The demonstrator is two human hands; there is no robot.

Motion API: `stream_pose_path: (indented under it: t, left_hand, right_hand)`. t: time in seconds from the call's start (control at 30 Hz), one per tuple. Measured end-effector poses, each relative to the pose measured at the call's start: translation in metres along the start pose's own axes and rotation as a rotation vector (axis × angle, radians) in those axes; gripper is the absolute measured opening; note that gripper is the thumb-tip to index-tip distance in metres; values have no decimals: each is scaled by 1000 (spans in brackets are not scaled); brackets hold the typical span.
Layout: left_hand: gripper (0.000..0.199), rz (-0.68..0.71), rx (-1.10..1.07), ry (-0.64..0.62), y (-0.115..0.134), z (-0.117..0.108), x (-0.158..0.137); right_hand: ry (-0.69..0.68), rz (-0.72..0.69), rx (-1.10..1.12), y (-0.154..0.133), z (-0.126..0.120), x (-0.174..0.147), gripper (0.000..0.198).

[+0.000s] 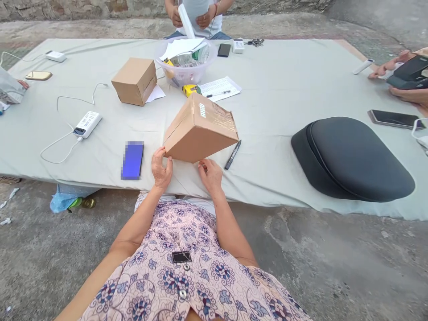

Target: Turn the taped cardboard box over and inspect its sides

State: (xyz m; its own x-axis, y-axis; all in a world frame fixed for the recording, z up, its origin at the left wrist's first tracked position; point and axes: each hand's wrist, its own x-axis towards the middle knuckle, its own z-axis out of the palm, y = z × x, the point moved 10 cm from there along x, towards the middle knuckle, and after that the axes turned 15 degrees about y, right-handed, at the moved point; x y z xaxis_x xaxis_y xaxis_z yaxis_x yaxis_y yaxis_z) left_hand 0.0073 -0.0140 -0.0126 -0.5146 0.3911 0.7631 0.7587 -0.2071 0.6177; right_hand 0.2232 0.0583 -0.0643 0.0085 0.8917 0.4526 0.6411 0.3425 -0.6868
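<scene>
Straight in front of me a brown cardboard box (pixel 200 140) is tilted up, its near edge raised off the cloth. Clear tape and a small white printed label show on its upper face. My left hand (pixel 162 168) grips the box's near left corner between thumb and fingers. At the bottom near edge, my right hand (pixel 210 174) has its fingers bent against the cardboard; their tips are partly hidden. A black marker pen (pixel 232 154) lies just right of the box. To the left of my left hand rests a phone (pixel 133 160) with a blue screen.
Behind are a second cardboard box (pixel 130 80), a plastic basin (pixel 185 73) of items, a yellow tape measure (pixel 191 90) and a paper sheet (pixel 222 88). A black cushion (pixel 354 158) sits right, a power bank (pixel 87 125) left. Other people's hands show at the far and side edges.
</scene>
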Motion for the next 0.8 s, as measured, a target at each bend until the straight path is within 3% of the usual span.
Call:
stream_pose_path:
  t: [0.13, 0.27, 0.4, 0.5, 0.6, 0.7, 0.8]
  left_hand:
    - [24, 115, 21, 89, 30, -16, 14]
    - [22, 204, 5, 107, 58, -22, 25]
    - [24, 287, -26, 9, 67, -9, 23]
    - [28, 329, -46, -77, 64, 5, 17]
    - [29, 303, -41, -121, 56, 12, 15]
    - [28, 278, -69, -151, 50, 15, 18]
    - [27, 272, -138, -171, 45, 17, 26]
  right_hand:
    - [-80, -73, -36, -16, 7, -6, 24]
    - [-258, -60, -48, -37, 24, -16, 29]
    - [-404, -163, -62, -66, 35, -29, 26]
    - [-432, -215, 16, -82, 28, -34, 20]
    - [-260, -238, 119, -95, -5, -22, 20]
    - [121, -318, 245, -108, -63, 1, 18]
    - [457, -381, 199, -105, -108, 18, 13]
